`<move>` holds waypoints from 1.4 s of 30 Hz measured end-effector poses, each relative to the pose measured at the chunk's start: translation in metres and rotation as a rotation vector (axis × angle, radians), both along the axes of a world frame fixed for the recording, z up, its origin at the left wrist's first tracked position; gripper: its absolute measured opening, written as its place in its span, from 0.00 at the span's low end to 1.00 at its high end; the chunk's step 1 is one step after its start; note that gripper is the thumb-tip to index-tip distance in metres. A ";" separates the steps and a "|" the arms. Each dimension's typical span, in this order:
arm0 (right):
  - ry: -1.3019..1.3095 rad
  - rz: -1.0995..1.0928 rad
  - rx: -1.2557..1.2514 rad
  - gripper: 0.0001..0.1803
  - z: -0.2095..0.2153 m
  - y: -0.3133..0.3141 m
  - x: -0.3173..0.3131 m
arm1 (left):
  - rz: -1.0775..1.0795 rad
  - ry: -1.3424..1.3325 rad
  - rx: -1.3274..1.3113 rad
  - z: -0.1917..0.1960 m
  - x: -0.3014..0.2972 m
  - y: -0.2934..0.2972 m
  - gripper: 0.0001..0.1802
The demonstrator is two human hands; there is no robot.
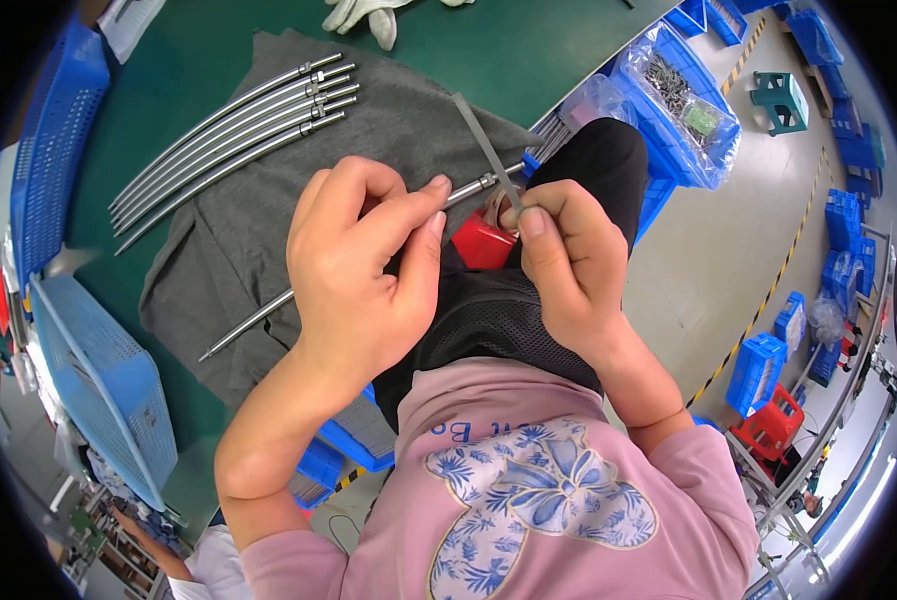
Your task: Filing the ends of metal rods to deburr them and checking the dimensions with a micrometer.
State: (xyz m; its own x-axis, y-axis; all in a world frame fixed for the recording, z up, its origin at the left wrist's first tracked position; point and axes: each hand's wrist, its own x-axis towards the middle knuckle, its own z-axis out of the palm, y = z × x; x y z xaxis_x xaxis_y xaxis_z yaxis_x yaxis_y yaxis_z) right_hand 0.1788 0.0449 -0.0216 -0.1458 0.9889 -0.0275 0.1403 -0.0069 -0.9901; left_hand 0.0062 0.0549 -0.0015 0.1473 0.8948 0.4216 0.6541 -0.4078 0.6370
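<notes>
My left hand (pixel 369 240) is closed, thumb and forefinger pinching a thin silvery metal rod (pixel 254 319). The rod runs slantwise under that hand, from the grey cloth (pixel 194 265) up toward my right thigh, with a nut-like fitting near its far end. In my right hand (pixel 574 250) a flat grey metal strip (pixel 487 145) is gripped between thumb and fingers. The strip crosses the rod just beyond its fitting; whether they touch I cannot tell. Several similar rods (pixel 309 129) with fittings lie side by side on the cloth, to the left.
The green table (pixel 489 40) holds white gloves (pixel 379 22) at its far edge. Blue baskets (pixel 109 375) line the left. Beside my right knee stands a blue bin (pixel 659 75) of small metal parts. A red object (pixel 483 245) sits below the rod's end. A green stool (pixel 781 100) stands on the floor.
</notes>
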 end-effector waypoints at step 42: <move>0.012 -0.114 -0.008 0.04 -0.007 -0.005 -0.016 | -0.024 0.013 0.045 -0.001 0.002 0.003 0.08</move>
State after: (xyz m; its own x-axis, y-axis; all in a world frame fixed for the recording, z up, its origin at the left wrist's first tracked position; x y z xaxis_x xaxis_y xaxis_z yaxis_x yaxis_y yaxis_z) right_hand 0.1631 0.0395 -0.0285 -0.0323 0.9989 -0.0341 0.1264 -0.0298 -0.9915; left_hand 0.0085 0.0576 -0.0030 0.1742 0.8708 0.4596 0.6518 -0.4519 0.6090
